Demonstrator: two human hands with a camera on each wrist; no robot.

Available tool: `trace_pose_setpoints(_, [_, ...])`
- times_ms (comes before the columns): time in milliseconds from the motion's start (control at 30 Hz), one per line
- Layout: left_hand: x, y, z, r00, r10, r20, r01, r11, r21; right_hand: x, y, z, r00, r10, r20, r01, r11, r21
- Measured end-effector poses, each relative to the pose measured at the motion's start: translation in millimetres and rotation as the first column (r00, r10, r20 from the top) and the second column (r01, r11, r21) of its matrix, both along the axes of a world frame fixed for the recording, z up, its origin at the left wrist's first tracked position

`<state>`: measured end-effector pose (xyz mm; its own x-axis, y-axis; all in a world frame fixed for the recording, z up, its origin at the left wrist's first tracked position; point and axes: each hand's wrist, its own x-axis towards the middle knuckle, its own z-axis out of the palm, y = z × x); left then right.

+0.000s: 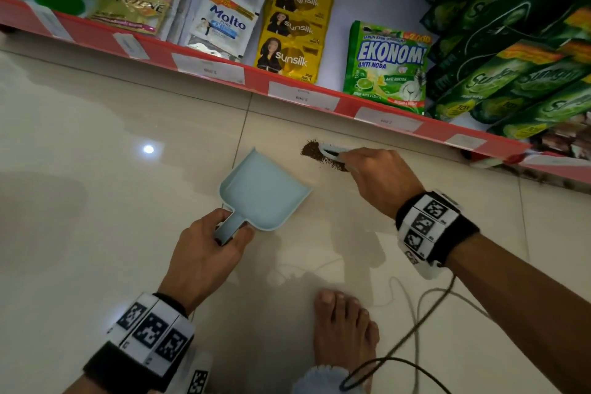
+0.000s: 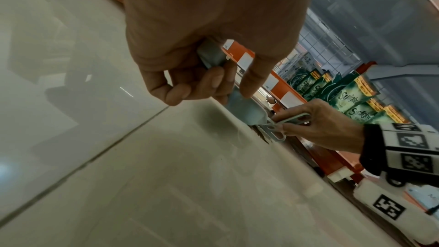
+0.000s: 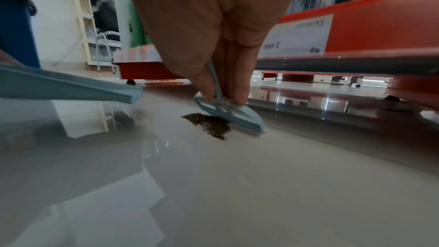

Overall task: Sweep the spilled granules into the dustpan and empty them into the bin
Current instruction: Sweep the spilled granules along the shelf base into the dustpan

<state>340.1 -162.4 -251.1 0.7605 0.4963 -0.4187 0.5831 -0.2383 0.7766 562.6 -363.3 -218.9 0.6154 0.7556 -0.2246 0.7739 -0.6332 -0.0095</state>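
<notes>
A light blue dustpan (image 1: 263,190) lies on the glossy tile floor, its open lip facing right toward the spill. My left hand (image 1: 211,246) grips its short handle (image 2: 211,54). A small pile of dark brown granules (image 1: 315,153) (image 3: 209,123) lies on the floor close to the shelf base. My right hand (image 1: 380,176) pinches a small light blue scraper (image 3: 231,115) (image 1: 331,150) whose flat edge stands on the floor against the far side of the pile. The dustpan's lip (image 3: 128,93) is a short gap left of the granules.
A red-edged shop shelf (image 1: 256,80) with sachets and green pouches runs along the far side, low over the floor. My bare foot (image 1: 343,333) and a loose cable (image 1: 412,326) are behind the hands. A blue bin (image 3: 14,25) stands at far left in the right wrist view.
</notes>
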Motion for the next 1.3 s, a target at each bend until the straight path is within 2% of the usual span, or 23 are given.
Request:
trace_pose_setpoints(133, [0,1,-3,1.0,0.012,-0.017,-0.012,1.0,0.0,10,-8,12,0.995,-0.06,0.075,0.051,0.991,0.124])
trace_pose_setpoints(233, [1,0,-4,1.0,0.0,-0.016,0.0,1.0,-0.01,20,7,12,0.988,-0.085,0.126,0.063,0.983,0.17])
trace_pose_setpoints(367, [2,-2,-4,0.999,-0.024,-0.022,0.024,1.0,0.005,24,32,2,0.997,0.071,-0.023,-0.064,0.973,0.222])
trace_pose_setpoints(467, [2,-2,-5,0.999,-0.026,-0.035,0.026,1.0,0.012,28,29,0,0.971,0.192,-0.142,-0.148,0.95,0.276])
trace_pose_setpoints(667, [4,-3,-6,0.999,-0.031,-0.043,0.032,0.999,0.017,39,-27,8,0.956,0.248,-0.157,-0.199,0.941,0.276])
trace_pose_setpoints(800, [13,-9,-7,0.998,-0.053,-0.024,0.054,0.999,0.01,40,-36,16,0.973,0.222,-0.062,-0.185,0.914,0.36])
trace_pose_setpoints(967, [20,-14,-9,0.995,-0.093,-0.018,0.094,0.995,0.039,31,-2,15,0.986,0.159,-0.051,-0.129,0.918,0.374])
trace_pose_setpoints(1133, [9,-18,-11,0.998,-0.062,-0.017,0.063,0.997,0.039,27,56,1,0.987,0.123,-0.103,-0.083,0.941,0.328])
trace_pose_setpoints(1300, [-6,-14,-10,0.999,-0.025,-0.026,0.026,0.998,0.063,25,77,-8,0.943,0.279,-0.183,-0.215,0.928,0.306])
